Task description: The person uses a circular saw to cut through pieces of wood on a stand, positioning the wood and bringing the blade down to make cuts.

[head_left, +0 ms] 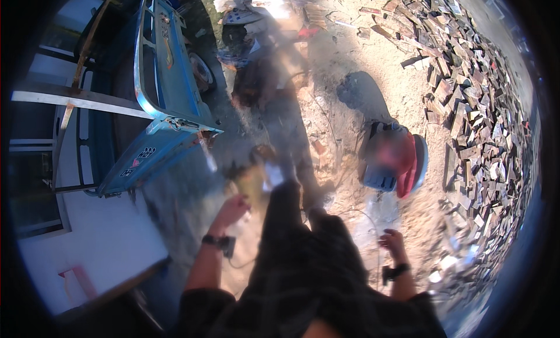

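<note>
My left hand (234, 210) hangs in front of me on the left, its fingers slightly bent and apart, with nothing visible in it. On the right my right hand (393, 243) is held low, fingers loosely curled but not closed, also with nothing to be seen in it. Neither hand touches anything. A black wrist device (219, 242) with a cable is strapped to my left wrist, and a dark band (396, 272) is on the right one. Ahead of the right hand, a low object with a red part (408, 176) and a pale slotted side stands on sand, partly blurred.
A blue truck bed (175, 75) with a lowered panel juts in at the left, beside a metal frame (81, 102) and a white wall (105, 239). A long heap of wood offcuts (481, 128) borders the right. Debris (256, 14) lies farther ahead; a thin cable crosses the ground.
</note>
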The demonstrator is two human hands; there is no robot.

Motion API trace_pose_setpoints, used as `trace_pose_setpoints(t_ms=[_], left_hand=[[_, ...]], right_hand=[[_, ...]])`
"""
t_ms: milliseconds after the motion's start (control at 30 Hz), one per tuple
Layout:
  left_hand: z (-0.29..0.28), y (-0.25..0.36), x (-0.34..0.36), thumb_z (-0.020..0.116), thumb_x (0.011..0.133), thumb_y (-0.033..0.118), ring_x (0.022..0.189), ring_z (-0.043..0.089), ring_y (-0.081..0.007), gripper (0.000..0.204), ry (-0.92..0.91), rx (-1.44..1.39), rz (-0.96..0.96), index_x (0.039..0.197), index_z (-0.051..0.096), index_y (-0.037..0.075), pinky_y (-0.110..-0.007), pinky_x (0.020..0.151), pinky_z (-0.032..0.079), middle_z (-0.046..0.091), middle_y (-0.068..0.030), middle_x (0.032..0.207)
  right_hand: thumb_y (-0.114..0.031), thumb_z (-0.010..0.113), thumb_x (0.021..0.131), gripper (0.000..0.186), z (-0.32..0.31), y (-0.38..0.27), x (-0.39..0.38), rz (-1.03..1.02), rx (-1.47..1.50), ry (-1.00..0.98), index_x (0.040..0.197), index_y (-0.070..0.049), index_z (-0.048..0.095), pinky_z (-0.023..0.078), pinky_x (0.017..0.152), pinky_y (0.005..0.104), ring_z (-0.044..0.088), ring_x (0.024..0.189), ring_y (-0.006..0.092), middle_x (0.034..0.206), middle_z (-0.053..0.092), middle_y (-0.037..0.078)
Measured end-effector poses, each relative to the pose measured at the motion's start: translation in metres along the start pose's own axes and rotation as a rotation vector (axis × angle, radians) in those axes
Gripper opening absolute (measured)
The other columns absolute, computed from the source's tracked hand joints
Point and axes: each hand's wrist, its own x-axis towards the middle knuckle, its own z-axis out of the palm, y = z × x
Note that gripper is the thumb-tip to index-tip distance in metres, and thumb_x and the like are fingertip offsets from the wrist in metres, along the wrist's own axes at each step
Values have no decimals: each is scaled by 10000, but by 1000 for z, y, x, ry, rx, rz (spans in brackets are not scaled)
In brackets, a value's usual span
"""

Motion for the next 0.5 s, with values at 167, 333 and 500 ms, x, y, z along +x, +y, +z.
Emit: trace_pose_setpoints(t_ms=[167,333,500], left_hand=[[-12,43,101,635,802,224,719,552,-146,357,-86,157,204,1092,556,31,-297,664,453,584,-68,770],[-18,77,203,620,805,257,791,582,-191,349,-114,376,378,1060,554,27,-328,696,460,597,-96,822],[-15,104,312,610,804,247,898,581,-227,353,-207,262,251,1063,547,15,-364,745,454,605,-132,953]], right_hand=[[-64,561,757,405,8,0,5,-7,28,88,1130,72,484,502,502,295,634,623,228,821,622,170],[-70,568,748,421,37,-20,1,39,61,201,1140,58,482,485,482,268,632,609,212,821,621,161],[-58,544,771,442,81,-24,-16,260,169,371,1174,84,431,502,467,264,621,595,200,826,605,176]])
